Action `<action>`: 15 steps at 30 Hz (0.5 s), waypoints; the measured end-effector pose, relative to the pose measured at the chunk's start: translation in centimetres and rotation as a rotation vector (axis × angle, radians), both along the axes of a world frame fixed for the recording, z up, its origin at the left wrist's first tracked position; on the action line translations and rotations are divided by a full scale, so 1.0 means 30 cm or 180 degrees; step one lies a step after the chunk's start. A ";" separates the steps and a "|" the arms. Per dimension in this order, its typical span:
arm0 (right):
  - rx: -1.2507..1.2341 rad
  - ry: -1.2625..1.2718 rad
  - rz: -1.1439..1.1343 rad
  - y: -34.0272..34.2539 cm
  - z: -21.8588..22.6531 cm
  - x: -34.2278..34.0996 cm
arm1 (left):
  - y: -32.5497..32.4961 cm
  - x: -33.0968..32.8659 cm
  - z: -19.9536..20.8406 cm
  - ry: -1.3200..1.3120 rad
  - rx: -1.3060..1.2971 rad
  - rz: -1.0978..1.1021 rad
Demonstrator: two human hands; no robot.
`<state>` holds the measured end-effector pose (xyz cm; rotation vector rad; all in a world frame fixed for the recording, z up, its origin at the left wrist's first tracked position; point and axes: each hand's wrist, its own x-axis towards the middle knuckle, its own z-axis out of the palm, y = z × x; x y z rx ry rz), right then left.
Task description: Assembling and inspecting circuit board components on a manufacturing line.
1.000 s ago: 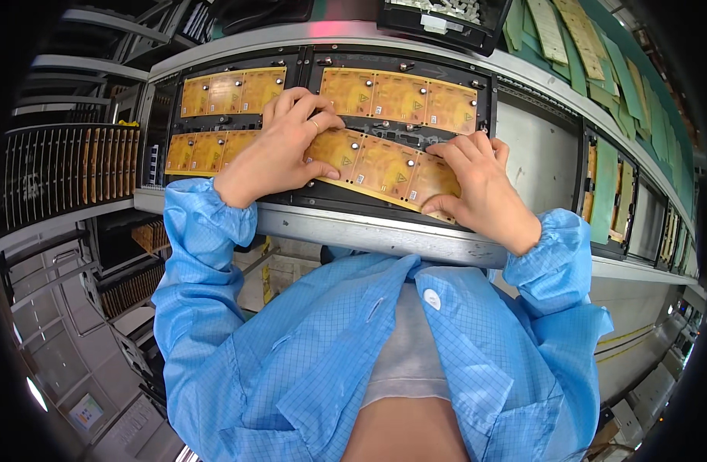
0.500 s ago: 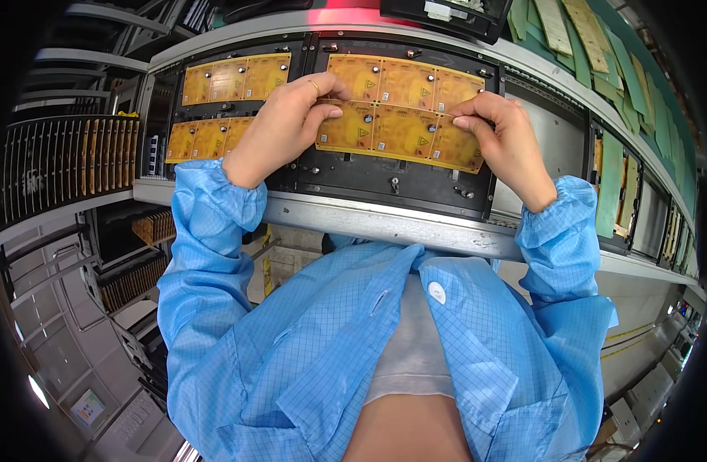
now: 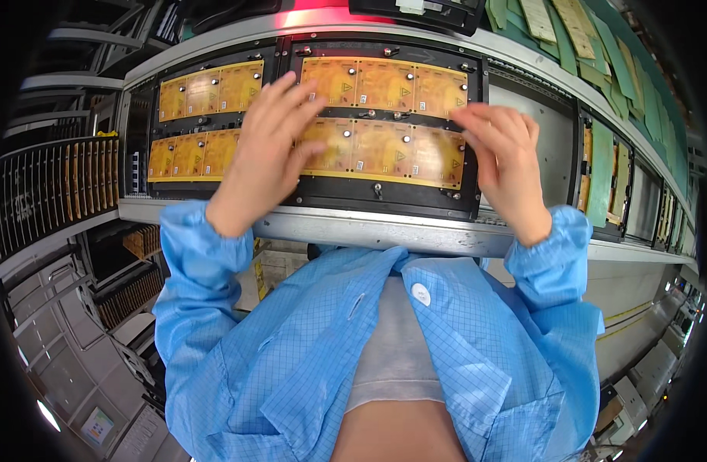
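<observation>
My left hand [image 3: 270, 150] is open, its fingers spread and slightly blurred, over the left end of the right-hand black fixture [image 3: 330, 189]. It covers the left part of the lower yellow-orange circuit board panel [image 3: 392, 152]. That panel lies flat in the fixture, below a matching upper panel [image 3: 384, 83], with a dark strip and small metal pins between the two. My right hand [image 3: 509, 142] hovers at the fixture's right edge, fingers bent, with thumb and fingertips slightly apart near the panels' right ends. I see nothing held in it.
Another black fixture on the left carries an upper panel [image 3: 215, 88] and a lower panel [image 3: 188, 154]. A metal rail [image 3: 384, 231] runs along the near side. At the left stands a slotted rack [image 3: 53, 177] of boards; green strips [image 3: 623, 69] lie at the far right.
The lower panel has come apart from the upper one and now sits nearer to me, with pins showing between. Both hands have let go of the panel; my left fingers have spread.
</observation>
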<state>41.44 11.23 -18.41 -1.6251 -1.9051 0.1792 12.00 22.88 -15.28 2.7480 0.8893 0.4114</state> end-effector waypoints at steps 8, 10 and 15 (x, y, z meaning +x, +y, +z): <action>-0.0768 -0.0609 0.0223 -0.135 0.005 -0.079 | -0.173 -0.003 -0.070 0.0675 -0.0501 -0.0076; -0.0709 -0.0685 0.0189 -0.127 0.019 -0.067 | -0.152 0.010 -0.047 0.0653 -0.0187 -0.0141; -0.0126 -0.0281 0.0068 0.012 0.018 0.040 | -0.030 0.078 -0.036 0.0099 -0.0028 -0.0287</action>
